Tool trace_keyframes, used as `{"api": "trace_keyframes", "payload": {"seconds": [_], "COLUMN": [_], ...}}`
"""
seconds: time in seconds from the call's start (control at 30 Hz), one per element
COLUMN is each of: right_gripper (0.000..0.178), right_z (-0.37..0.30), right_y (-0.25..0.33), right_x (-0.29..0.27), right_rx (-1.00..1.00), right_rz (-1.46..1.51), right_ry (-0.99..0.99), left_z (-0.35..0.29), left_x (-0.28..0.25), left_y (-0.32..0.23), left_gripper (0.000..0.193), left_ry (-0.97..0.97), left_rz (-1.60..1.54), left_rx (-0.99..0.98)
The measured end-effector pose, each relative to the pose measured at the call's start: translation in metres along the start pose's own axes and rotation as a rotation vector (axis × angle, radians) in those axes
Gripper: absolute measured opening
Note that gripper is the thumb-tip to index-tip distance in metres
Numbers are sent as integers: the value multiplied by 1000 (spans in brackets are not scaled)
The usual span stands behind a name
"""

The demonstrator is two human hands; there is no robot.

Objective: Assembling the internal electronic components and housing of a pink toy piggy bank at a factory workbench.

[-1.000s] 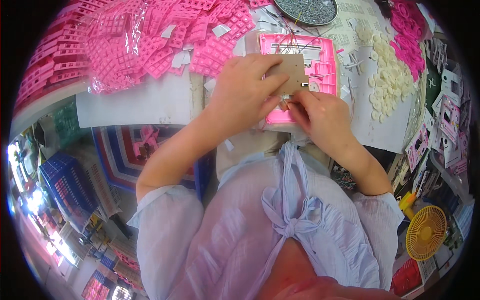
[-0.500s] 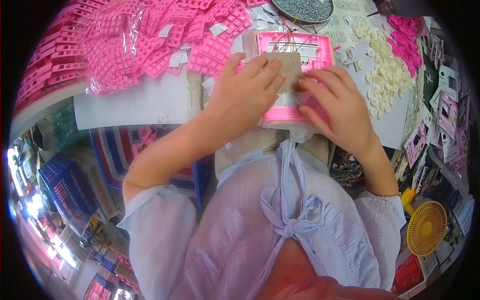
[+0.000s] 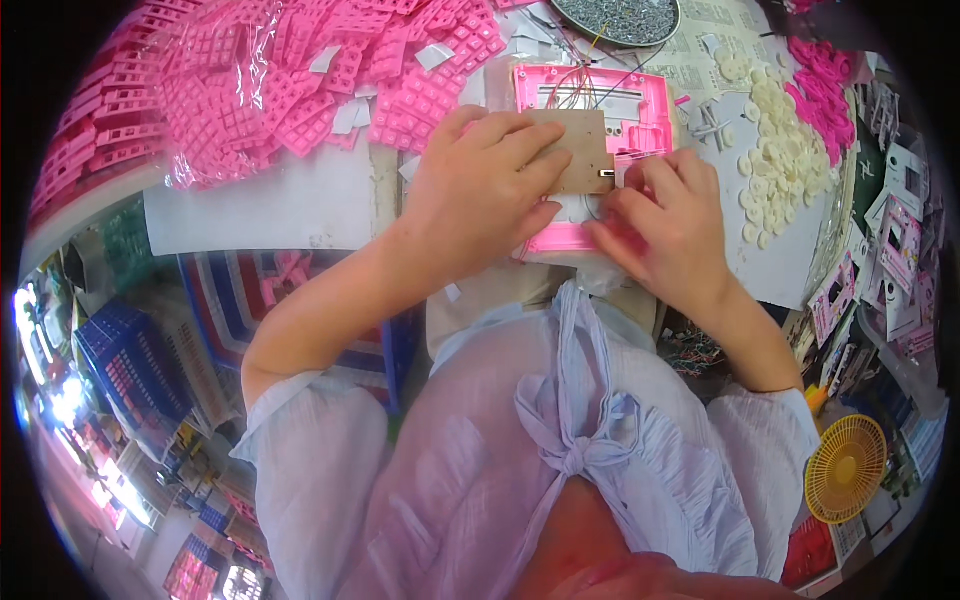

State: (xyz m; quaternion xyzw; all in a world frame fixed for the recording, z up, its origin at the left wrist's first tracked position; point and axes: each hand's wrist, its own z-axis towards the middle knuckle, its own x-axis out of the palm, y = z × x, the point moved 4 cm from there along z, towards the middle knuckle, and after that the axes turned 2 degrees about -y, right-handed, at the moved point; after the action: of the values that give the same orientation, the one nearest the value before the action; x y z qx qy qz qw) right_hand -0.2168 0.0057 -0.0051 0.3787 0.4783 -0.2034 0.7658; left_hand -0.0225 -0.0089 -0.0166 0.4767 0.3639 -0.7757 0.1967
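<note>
A flat brown circuit board (image 3: 583, 140) lies across the middle of a pink plastic casing (image 3: 654, 98). My left hand (image 3: 478, 190) grips the board from its left side, fingers bent over the top. At the board's right edge, by a small metal part (image 3: 606, 174), my right hand (image 3: 668, 225) is closed, thumb and fingers drawn together. What sits between its fingertips is too small to make out. Thin coloured wires (image 3: 572, 84) run up from behind the board. Part of the casing's near end is covered by my hands.
Pink keypad-like frames (image 3: 330, 60) are heaped at the left. A round tray of small screws (image 3: 620, 22) stands at the back. On the right lie cream round pieces (image 3: 775, 165), bright pink parts (image 3: 820, 90) and grey cross-shaped pieces (image 3: 712, 128). A yellow fan (image 3: 846, 468) is lower right.
My right hand has moved slightly down from the board's edge and its fingers have drawn in, baring the small metal part. My left hand has shifted a little over the board.
</note>
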Motion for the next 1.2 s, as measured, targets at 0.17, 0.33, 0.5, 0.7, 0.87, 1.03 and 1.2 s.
{"api": "trace_keyframes", "payload": {"seconds": [0.17,0.33,0.5,0.7,0.87,1.03,1.2], "right_gripper": [14,12,12,11,15,21,30], "right_z": [-4,-7,0,-6,-8,-10,-4], "right_y": [7,3,-1,14,22,-2,-1], "right_x": [14,15,9,31,15,-2,5], "right_rx": [86,108,86,24,-11,-14,-17], "right_rz": [-82,-52,23,21,7,18,-55], "right_ry": [-51,-59,-16,-115,-22,-57,-16], "left_z": [-2,-2,-3,-3,-4,-5,-7], "left_x": [4,3,2,6,7,6,6], "left_y": [0,2,4,4,6,1,-3], "left_gripper": [34,34,35,36,35,34,34], "left_ry": [-32,-32,-42,-63,-44,-5,32], "left_rz": [38,23,26,18,41,80,146], "left_rx": [19,30,34,50,51,47,66]}}
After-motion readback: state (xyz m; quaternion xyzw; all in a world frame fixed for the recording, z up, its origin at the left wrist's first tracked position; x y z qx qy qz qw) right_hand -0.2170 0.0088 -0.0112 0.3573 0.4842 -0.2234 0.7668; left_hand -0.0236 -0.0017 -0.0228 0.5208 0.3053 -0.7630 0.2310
